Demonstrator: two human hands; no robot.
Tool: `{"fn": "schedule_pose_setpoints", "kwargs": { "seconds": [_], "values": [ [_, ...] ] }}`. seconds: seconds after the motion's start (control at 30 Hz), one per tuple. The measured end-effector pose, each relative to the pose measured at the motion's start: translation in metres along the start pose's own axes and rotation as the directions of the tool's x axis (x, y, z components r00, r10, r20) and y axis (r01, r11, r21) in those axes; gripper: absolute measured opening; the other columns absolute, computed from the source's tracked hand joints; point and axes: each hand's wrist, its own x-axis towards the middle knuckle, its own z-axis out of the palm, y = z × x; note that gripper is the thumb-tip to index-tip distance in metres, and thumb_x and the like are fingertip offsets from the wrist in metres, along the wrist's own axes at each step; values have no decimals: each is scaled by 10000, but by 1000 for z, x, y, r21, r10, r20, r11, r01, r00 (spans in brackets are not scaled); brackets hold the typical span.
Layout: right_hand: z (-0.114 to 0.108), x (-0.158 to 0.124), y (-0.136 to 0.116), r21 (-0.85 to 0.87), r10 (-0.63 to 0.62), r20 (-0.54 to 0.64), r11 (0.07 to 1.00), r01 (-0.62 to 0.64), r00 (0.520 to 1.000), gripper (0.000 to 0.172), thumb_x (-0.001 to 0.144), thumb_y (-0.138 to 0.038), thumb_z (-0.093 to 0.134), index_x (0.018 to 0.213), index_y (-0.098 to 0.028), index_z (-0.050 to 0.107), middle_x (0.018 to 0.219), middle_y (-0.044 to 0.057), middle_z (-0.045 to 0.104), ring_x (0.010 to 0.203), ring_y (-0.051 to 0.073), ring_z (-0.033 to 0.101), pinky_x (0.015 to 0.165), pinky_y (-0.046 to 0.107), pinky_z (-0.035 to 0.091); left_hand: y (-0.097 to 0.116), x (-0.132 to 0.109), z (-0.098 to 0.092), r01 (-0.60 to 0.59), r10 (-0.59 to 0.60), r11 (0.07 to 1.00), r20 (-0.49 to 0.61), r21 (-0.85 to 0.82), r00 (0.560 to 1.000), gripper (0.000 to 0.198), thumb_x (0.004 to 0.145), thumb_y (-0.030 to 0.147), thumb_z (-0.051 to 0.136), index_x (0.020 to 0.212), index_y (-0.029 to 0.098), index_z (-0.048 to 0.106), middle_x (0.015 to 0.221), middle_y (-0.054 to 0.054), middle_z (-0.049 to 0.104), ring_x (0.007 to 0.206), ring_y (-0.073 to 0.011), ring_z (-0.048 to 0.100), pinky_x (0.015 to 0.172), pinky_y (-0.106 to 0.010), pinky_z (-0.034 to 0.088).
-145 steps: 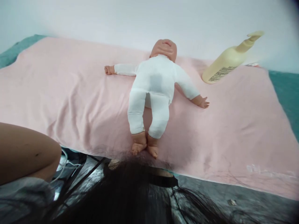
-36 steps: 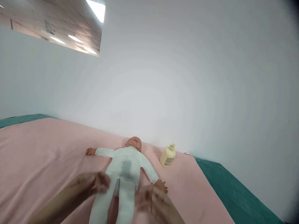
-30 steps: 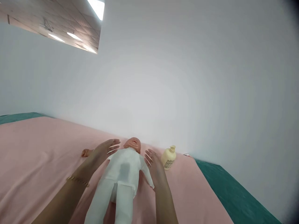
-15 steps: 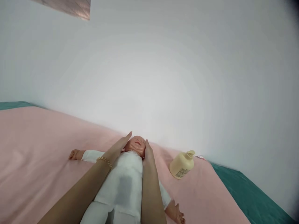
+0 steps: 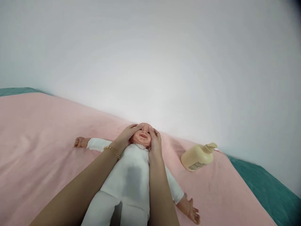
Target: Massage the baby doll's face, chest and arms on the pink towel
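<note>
A baby doll [image 5: 131, 175] in a white suit lies on its back on a pink blanket [image 5: 47, 138], head toward the wall. My left hand [image 5: 125, 136], with a gold bracelet at the wrist, cups the left side of the doll's head [image 5: 143, 136]. My right hand [image 5: 155, 142] cups the right side. The fingers of both hands curve around the head and lie on the face. Both forearms stretch over the doll's body.
A cream pump bottle [image 5: 197, 155] lies tilted on the blanket to the right of the doll. Green bedding [image 5: 263, 191] shows past the blanket at right and far left. A plain white wall [image 5: 164, 62] rises just behind the doll's head.
My hands came into view, slid up along the doll's sides, and now wrap around its head. The view has tilted and drawn closer to the doll.
</note>
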Motion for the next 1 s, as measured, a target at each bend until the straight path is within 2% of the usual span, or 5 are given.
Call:
{"fn": "schedule_pose_setpoints", "kwargs": {
  "seconds": [0.27,0.43,0.6,0.8,1.0],
  "values": [
    [5,-8,-10,36,101,-70,994,-98,992,593,590,-319,782,1123,-175,563,1130,86,671,890,191,684,747,295,594,-1,4,-3,29,-29,1000,-79,-6,996,466,635,377,867,956,117,653,963,-123,711,812,-213,674,696,-295,567],
    [5,-8,-10,43,119,-73,992,-116,990,560,614,-308,769,1122,-182,571,1116,75,677,906,190,684,771,302,593,0,5,0,19,-19,1000,-88,-1,996,420,660,382,847,922,113,659,937,-122,712,802,-213,672,704,-300,562],
    [4,-7,-9,69,122,-46,991,-119,991,549,629,-334,761,1126,-188,580,1130,69,678,933,192,678,785,307,590,1,4,3,17,-16,1000,-143,3,990,377,710,364,814,931,114,639,951,-124,707,791,-204,671,706,-301,551],
    [1,-3,-9,125,128,-6,984,-126,992,516,623,-309,751,1101,-187,602,1140,62,681,972,199,672,820,325,588,-4,5,1,3,-12,997,-113,-75,994,357,755,360,774,987,127,635,1070,-139,695,915,-223,679,793,-313,562],
    [-7,4,-4,177,149,39,972,-154,988,504,631,-269,716,1118,-203,601,1104,65,698,949,224,696,848,397,599,-5,3,2,45,-62,984,-99,-172,993,271,788,304,713,977,120,649,1066,-154,699,938,-257,689,829,-355,579]
  ]
}}
